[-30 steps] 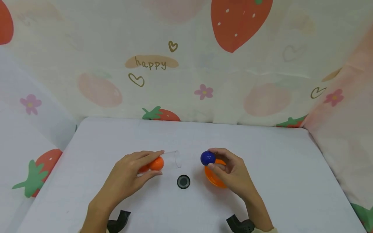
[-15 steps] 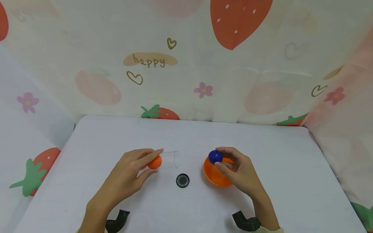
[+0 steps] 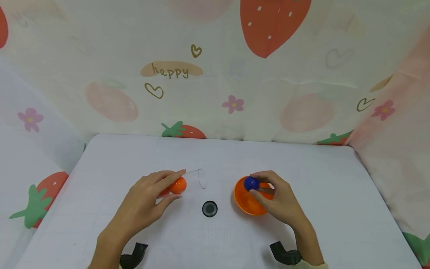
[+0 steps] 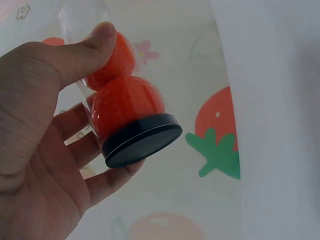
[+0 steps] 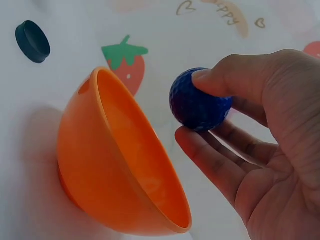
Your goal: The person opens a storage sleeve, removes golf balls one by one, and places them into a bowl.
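A clear tube [image 3: 195, 180] with a black end cap [image 4: 142, 140] is gripped in my left hand [image 3: 146, 198], its uncapped end toward the right. Two orange balls, a nearer one [image 4: 127, 105] by the cap and another ball [image 3: 178, 185] beside it, lie in a row inside. My right hand [image 3: 277, 196] pinches a dimpled blue golf ball [image 5: 197, 100] between thumb and fingers. Just under that ball stands an orange bowl [image 5: 90, 160], apart from it. In the right wrist view the visible inside of the bowl shows only orange.
A loose black cap [image 3: 209, 209] lies on the white table [image 3: 221, 243] between the hands, left of the bowl. Behind the table hangs a printed cloth [image 3: 215, 89] with strawberries. Black wrist mounts [image 3: 134, 256] show near the front edge.
My right hand has moved right with the blue golf ball, from the bowl's left edge to above the bowl. The left hand keeps the tube, its open end tipped slightly.
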The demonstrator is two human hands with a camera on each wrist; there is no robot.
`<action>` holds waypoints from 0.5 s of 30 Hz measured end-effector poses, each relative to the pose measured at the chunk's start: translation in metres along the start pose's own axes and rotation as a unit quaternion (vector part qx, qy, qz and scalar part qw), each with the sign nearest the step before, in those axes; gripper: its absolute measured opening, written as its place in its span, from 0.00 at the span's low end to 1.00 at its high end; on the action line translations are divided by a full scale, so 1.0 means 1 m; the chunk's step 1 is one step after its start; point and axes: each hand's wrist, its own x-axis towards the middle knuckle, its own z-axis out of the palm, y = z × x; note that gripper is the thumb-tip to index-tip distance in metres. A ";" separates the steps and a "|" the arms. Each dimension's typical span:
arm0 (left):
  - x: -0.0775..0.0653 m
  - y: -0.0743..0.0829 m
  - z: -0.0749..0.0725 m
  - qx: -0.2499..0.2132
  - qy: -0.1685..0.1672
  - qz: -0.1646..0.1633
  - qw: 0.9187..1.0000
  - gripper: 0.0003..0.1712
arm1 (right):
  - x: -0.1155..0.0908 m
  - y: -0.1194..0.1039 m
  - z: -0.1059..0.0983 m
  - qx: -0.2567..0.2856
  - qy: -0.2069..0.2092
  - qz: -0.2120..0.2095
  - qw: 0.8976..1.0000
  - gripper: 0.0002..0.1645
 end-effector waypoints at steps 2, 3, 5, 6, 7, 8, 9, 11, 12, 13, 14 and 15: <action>0.000 0.000 0.000 -0.001 0.000 0.001 1.000 0.39 | 0.000 0.001 0.000 -0.012 0.000 0.000 1.000 0.27; 0.000 0.000 0.000 -0.002 0.000 0.001 1.000 0.39 | -0.001 0.002 0.000 -0.016 -0.001 -0.001 1.000 0.27; 0.000 0.000 0.000 -0.003 0.000 0.002 1.000 0.39 | -0.001 0.003 0.000 -0.028 -0.002 -0.003 1.000 0.27; 0.000 0.000 0.000 -0.004 0.001 0.002 1.000 0.39 | -0.001 0.003 0.000 -0.034 -0.002 -0.004 0.999 0.28; -0.001 0.000 0.001 -0.004 0.001 0.002 1.000 0.38 | -0.001 0.003 0.000 -0.044 -0.003 -0.006 0.999 0.28; -0.001 0.000 0.001 -0.003 0.000 0.001 1.000 0.38 | -0.001 0.003 0.000 -0.052 -0.004 -0.008 0.999 0.27; -0.001 0.000 0.001 -0.003 0.000 0.000 1.000 0.38 | -0.001 0.004 0.000 -0.061 -0.004 -0.010 0.998 0.27; -0.001 0.000 0.001 -0.002 -0.001 0.000 1.000 0.38 | -0.001 0.003 0.000 -0.072 -0.007 -0.013 0.997 0.27; -0.001 0.000 0.002 -0.002 -0.001 0.000 1.000 0.38 | -0.001 0.003 0.000 -0.077 -0.008 -0.015 0.997 0.26; -0.001 0.000 0.002 -0.001 -0.001 0.001 1.000 0.38 | -0.001 0.003 0.001 -0.081 -0.009 -0.017 0.997 0.26; -0.001 0.000 0.002 0.000 0.000 0.002 1.000 0.38 | -0.001 0.003 0.001 -0.082 -0.009 -0.017 0.996 0.26; -0.001 0.000 0.002 -0.001 0.000 0.003 1.000 0.38 | -0.001 0.002 0.001 -0.084 -0.009 -0.018 0.996 0.26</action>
